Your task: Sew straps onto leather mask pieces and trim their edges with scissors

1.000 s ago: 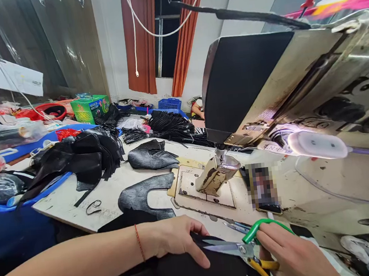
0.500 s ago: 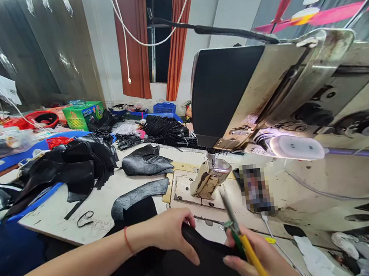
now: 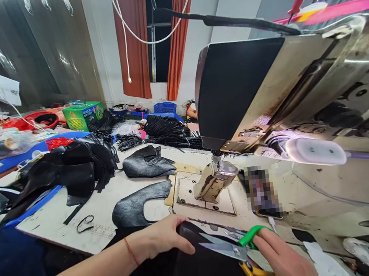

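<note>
My left hand (image 3: 171, 237), with a red string at the wrist, pinches the upper edge of a black piece of material (image 3: 205, 269) at the bottom centre. Scissors (image 3: 231, 249) with one green and one yellow handle are in my right hand (image 3: 279, 255). Their blades are apart and point left, across the black piece near my left fingers. Above my hands stands the sewing machine's post (image 3: 213, 181), its needle area over it. A curved black piece (image 3: 138, 204) lies flat to the left of the machine plate, with a folded black piece (image 3: 147, 161) behind it.
The sewing machine head (image 3: 242, 92) hangs over the right side, with a lit lamp (image 3: 316, 151) below. A phone (image 3: 264, 193) with a cable lies right of the post. Stacked black pieces (image 3: 75, 167) overlap a blue tray at left. A green box (image 3: 83, 115) stands behind.
The scissors have swung from upright to pointing left, and their blades now lie across the black piece. My left hand still holds its edge. The view has shifted slightly.
</note>
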A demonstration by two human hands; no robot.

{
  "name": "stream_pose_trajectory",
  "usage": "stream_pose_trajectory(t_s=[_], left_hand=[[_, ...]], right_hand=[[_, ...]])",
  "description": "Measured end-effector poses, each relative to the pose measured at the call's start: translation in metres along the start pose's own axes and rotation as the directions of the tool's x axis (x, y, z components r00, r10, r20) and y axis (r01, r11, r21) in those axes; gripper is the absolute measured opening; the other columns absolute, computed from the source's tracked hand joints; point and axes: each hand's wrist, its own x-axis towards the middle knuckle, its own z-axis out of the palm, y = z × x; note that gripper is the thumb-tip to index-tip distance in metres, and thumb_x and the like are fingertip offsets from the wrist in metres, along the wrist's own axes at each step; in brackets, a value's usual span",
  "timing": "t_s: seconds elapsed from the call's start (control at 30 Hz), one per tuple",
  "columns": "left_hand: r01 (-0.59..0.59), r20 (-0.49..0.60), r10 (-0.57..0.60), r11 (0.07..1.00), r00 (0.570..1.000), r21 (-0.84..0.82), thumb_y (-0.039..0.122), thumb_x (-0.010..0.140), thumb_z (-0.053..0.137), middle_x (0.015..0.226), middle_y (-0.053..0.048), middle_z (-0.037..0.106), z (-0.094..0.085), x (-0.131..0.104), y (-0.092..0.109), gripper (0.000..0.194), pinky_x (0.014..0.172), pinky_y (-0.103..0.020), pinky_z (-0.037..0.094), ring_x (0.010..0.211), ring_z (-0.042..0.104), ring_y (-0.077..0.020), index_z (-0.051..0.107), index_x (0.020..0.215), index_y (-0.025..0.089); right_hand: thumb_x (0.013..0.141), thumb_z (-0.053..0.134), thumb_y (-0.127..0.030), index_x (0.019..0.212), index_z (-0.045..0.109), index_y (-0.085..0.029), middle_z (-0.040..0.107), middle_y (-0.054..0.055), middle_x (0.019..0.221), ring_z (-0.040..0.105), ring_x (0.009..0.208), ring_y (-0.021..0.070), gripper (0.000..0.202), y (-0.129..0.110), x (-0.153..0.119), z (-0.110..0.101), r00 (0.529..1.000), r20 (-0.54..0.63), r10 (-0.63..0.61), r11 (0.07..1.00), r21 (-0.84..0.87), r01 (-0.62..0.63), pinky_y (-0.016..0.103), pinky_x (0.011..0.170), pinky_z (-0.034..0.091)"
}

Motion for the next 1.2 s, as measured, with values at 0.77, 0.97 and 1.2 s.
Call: stream_pose_trajectory(t_s=[0.77,0.97,1.2], left_hand=[[-0.067,-0.059,0.068,0.997,0.996,0.027,0.018,0.052,0.074,0.085,0.001,0.063,0.003,-0.003,0.003,0.046,0.071,-0.023,0.041,0.079,0.052,-0.0148,0.073,0.098,0.02],[-0.031,-0.075,0.028,0.999,0.997,-0.035,0.02,0.051,0.072,0.084,0.0,0.065,0.008,0.0,-0.001,0.044,0.074,-0.026,0.043,0.08,0.055,-0.0164,0.073,0.095,0.018],[-0.026,-0.147,0.026,1.0,0.989,0.003,0.016,0.054,0.068,0.077,0.003,0.061,0.013,-0.003,0.001,0.038,0.07,-0.025,0.038,0.073,0.05,-0.0133,0.071,0.092,0.016]], right_hand=[[0.06,0.042,-0.003,0.072,0.048,-0.023,0.052,0.0,0.068,0.043,0.063,0.017,0.024,0.022,0.011,0.015,1.0,0.022,-0.019,0.986,0.166,0.015,0.025,0.057,0.03],[0.067,0.039,0.0,0.07,0.044,-0.022,0.046,0.001,0.068,0.036,0.064,0.0177,0.023,0.024,0.001,0.031,1.0,-0.005,0.027,0.977,0.211,-0.025,0.028,0.058,0.024],[0.05,0.042,0.0,0.077,0.045,-0.024,0.051,0.002,0.075,0.043,0.072,0.0201,0.036,0.013,0.006,0.017,0.994,0.103,0.039,0.994,0.096,-0.049,0.028,0.061,0.028]])
